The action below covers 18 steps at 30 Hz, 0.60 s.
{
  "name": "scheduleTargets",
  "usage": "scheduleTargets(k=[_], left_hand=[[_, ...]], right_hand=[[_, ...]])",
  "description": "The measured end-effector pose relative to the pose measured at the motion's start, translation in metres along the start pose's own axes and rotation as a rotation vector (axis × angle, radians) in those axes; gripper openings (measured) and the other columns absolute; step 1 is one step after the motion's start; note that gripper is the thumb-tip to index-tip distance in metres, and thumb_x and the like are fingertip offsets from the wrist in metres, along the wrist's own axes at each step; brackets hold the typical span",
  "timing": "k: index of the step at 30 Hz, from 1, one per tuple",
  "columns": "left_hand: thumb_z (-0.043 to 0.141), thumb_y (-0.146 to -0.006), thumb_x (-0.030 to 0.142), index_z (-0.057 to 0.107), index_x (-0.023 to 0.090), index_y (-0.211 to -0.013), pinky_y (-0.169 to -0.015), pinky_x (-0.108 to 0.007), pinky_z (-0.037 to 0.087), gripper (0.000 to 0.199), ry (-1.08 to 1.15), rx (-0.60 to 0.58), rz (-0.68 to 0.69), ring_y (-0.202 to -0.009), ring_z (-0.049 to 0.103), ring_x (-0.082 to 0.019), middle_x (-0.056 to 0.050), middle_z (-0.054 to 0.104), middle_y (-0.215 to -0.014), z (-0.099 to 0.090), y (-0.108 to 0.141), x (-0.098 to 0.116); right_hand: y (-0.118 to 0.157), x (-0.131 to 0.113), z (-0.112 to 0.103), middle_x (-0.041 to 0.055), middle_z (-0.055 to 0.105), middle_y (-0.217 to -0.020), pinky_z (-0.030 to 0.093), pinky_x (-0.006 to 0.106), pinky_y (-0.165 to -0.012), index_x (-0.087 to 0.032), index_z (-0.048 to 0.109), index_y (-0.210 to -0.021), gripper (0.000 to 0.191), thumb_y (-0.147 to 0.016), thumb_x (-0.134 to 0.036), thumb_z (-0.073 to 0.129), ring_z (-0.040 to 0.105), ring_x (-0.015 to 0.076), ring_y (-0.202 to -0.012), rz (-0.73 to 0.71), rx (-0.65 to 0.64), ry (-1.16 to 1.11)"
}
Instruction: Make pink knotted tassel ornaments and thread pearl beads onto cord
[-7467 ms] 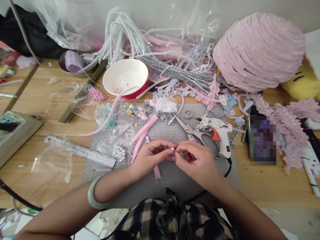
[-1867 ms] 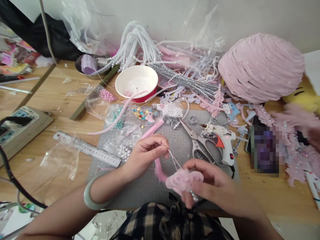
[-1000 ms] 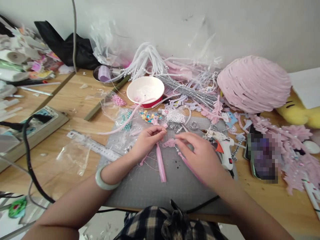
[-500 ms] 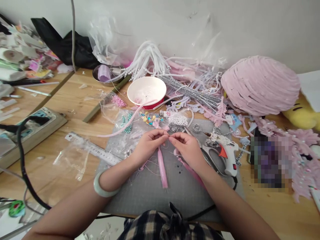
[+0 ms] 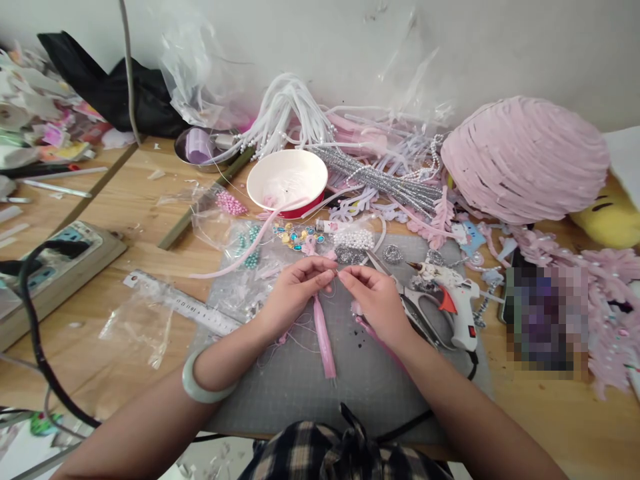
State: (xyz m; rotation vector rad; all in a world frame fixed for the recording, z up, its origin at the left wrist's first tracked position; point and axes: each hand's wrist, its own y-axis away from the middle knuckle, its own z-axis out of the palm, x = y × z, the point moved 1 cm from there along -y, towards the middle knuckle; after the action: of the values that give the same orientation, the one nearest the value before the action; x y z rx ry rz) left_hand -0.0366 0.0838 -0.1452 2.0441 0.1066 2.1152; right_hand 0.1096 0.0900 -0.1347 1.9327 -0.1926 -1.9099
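Presently, left hand [image 5: 300,287] and right hand [image 5: 377,297] are pinched closed above pink tassel [image 5: 325,340], contents unclear; apparent fine fingertip work calls for steadiness.

Count on bench: 1 red-and-white bowl [image 5: 287,179], 1 metal bowl [image 5: 204,162], 1 ruler [image 5: 187,303], 1 glue gun [image 5: 465,313], 1 pair of scissors [image 5: 421,301], 1 power strip [image 5: 65,273]; beads [image 5: 354,240] too small to tally.

Pale wall [image 5: 320,40] (plain, perhaps slightly marked), wooden table [image 5: 165,160].
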Motion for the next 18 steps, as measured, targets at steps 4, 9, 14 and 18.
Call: scheduleTargets(k=[4,9,14,18], left_hand=[[0.062,-0.076,0.023,0.065,0.017,-0.09,-0.061,-0.023,0.043,0.016,-0.082,0.028,0.095,-0.064,0.055,-0.012,-0.001,0.062,-0.075,0.0,0.003,0.004],[0.057,-0.08,0.015,0.067,0.018,-0.084,-0.071,-0.026,0.043,0.012,-0.425,0.042,0.364,-0.076,0.057,-0.015,-0.002,0.064,-0.078,-0.004,0.005,0.01],[0.053,-0.083,0.014,0.065,0.017,-0.09,-0.072,-0.026,0.046,0.014,-0.63,-0.012,0.506,-0.079,0.06,-0.015,-0.005,0.066,-0.085,-0.007,0.004,0.011],[0.054,-0.083,0.015,0.064,0.017,-0.092,-0.072,-0.026,0.046,0.014,-0.631,-0.011,0.473,-0.079,0.061,-0.015,-0.004,0.067,-0.084,-0.007,0.003,0.012]], right_hand=[[-0.001,0.005,0.0,-0.0053,0.046,-0.056,0.026,0.019,-0.037,-0.017,0.062,-0.072,0.024,-0.072,-0.041,0.062,0.036,0.0046,-0.041,0.057,-0.036,-0.081],[-0.002,0.007,0.0,-0.0048,0.047,-0.054,0.025,0.019,-0.037,-0.016,0.06,-0.064,0.024,-0.07,-0.039,0.065,0.037,0.0044,-0.04,0.114,-0.088,-0.138],[-0.002,0.006,-0.002,-0.0029,0.052,-0.059,0.026,0.019,-0.037,-0.016,0.063,-0.066,0.024,-0.068,-0.039,0.067,0.038,0.0041,-0.04,0.118,-0.082,-0.177],[-0.003,0.007,-0.003,-0.0022,0.054,-0.06,0.028,0.019,-0.037,-0.016,0.065,-0.069,0.024,-0.067,-0.039,0.069,0.041,0.0044,-0.042,0.112,-0.071,-0.192]])
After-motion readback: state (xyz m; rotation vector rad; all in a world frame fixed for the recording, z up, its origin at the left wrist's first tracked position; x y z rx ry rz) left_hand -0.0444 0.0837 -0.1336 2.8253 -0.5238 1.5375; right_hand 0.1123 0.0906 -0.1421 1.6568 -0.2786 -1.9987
